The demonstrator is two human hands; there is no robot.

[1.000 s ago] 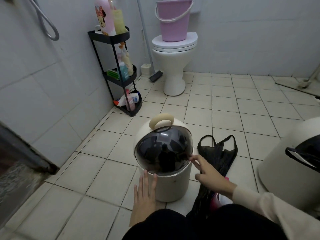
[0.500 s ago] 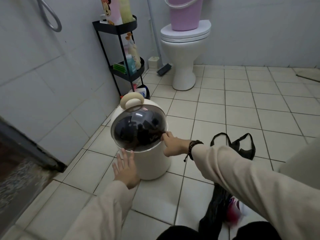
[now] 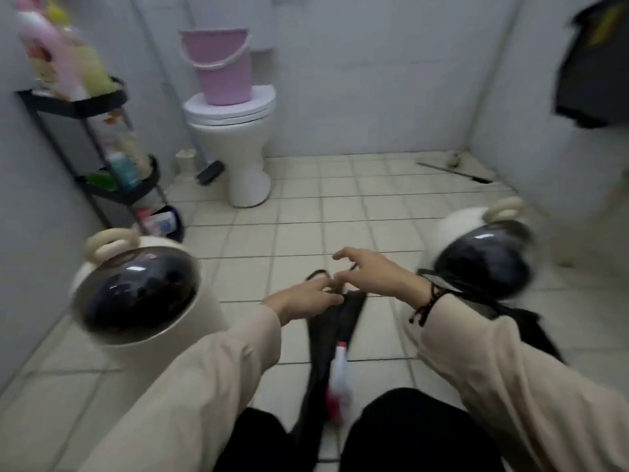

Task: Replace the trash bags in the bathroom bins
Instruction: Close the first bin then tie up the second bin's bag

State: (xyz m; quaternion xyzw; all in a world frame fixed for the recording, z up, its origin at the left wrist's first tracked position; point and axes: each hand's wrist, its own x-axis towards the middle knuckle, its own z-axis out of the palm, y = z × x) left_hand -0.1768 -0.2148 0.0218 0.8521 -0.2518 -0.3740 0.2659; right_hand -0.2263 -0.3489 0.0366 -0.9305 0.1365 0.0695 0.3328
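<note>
Two cream bins with dark domed lids stand on the tiled floor: the left bin (image 3: 136,298) and the right bin (image 3: 483,260). A black bag (image 3: 510,311) hangs out of the right bin's lid. Between them a black trash bag (image 3: 335,325) lies flat on the floor, handles pointing away from me. My left hand (image 3: 303,299) pinches the bag's top near the handles. My right hand (image 3: 374,272) hovers just above the handles with fingers spread, holding nothing. The picture is motion-blurred.
A red and white item (image 3: 338,373) lies by the bag near my knees. A toilet (image 3: 235,144) with a pink bucket (image 3: 221,66) stands at the back wall. A black shelf rack (image 3: 112,155) with bottles fills the left corner. Dark cloth (image 3: 592,63) hangs upper right.
Both hands have left the left bin and come to the black bag on the floor. The view has swung right, bringing the right bin into sight.
</note>
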